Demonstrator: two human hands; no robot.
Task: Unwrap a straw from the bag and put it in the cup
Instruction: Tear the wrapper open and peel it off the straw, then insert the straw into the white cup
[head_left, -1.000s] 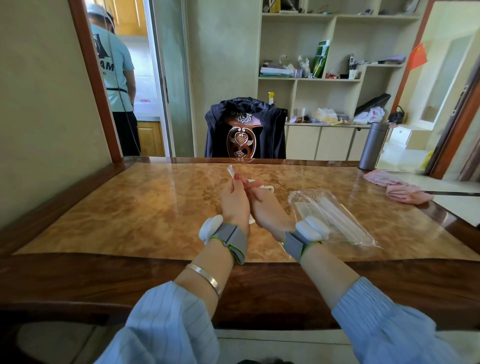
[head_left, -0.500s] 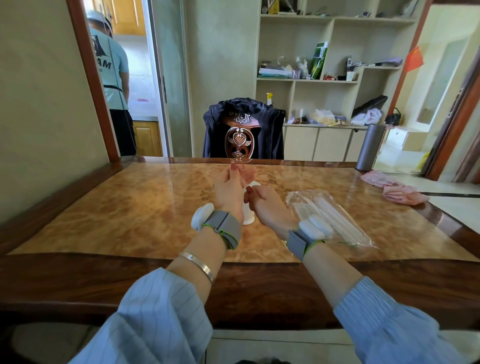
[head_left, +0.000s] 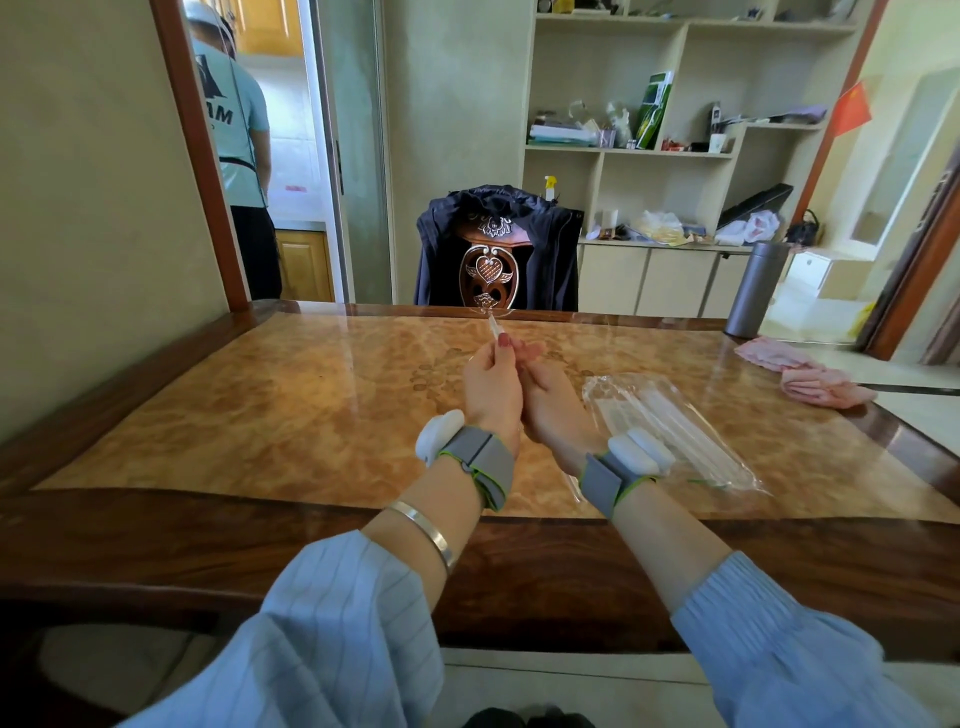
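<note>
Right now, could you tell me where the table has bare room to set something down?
The table's left half, from the left hand to the wall, is bare. The right is crowded: bag of straws, pink cloth, grey flask.

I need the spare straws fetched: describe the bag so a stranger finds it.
On the marble-patterned table, look just beyond the right hand. The bag lies flat there, clear plastic with white straws inside, unlike the pink cloth farther right.

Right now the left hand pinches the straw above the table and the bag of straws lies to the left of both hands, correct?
Not quite. The head view shows the bag of straws lying to the right of both hands. The left hand does pinch the straw above the table.
</note>
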